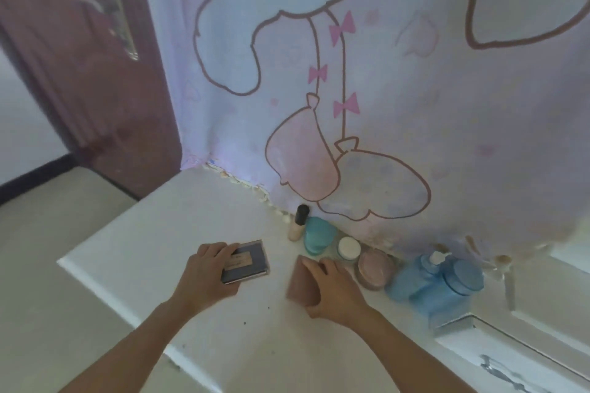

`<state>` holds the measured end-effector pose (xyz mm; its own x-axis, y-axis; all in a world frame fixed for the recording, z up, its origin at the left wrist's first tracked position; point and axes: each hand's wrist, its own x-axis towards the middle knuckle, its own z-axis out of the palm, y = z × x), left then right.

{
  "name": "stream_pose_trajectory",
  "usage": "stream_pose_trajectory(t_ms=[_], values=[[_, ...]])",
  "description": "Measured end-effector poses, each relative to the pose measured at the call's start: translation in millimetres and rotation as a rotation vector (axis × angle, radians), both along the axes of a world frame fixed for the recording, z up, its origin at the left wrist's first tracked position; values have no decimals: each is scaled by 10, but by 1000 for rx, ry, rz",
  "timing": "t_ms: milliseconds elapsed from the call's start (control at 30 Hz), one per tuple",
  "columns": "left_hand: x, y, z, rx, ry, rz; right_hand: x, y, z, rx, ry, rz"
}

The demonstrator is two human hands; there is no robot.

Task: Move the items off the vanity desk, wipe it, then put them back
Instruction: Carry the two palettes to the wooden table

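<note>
Two hands work on the white vanity surface (191, 217); the left hand (207, 271) grips a dark rectangular palette (247, 262) by its left end, fingers curled over the top, and the palette lies flat left of centre; the right hand (335, 290) holds a brown square (301, 284), fingers laid over its top and thumb against its near edge, though I cannot tell whether it is a cloth or a case; the two are apart, with bare surface between them. Along the back edge, against the cartoon-printed curtain (319, 73), stand a foundation bottle (298, 223) with a black cap, a teal bottle (316, 234) just beside it, a small white-lidded jar (348, 247), and a round pink jar (375, 268) just right of the right hand; farther right stands a cluster of blue bottles (447, 281); a dark red door (95, 73) stands at the left.
</note>
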<state>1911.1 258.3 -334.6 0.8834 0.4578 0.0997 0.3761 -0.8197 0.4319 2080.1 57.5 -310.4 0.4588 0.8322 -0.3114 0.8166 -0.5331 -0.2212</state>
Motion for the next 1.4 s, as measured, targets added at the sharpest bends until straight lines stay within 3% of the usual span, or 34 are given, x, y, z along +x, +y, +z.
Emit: stream_pose_trajectory(t_ms=[167, 500, 900, 1167, 1400], values=[[-724, -383, 113, -56, 6, 307, -308, -20, -2, 51, 9, 206], [-2187, -843, 419, -29, -31, 714, -1246, 442, 142, 137, 3, 568], [-5149, -1623, 529, 2, -54, 1270, -4198, 1175, 361, 184, 29, 1114], [-6934, -1984, 625, 32, -83, 1446, -6180, 1282, 469, 205, 51, 1277], [-7804, -1818, 606, 35, -129, 1476, -7118, 1593, 582, 200, 26, 1327]])
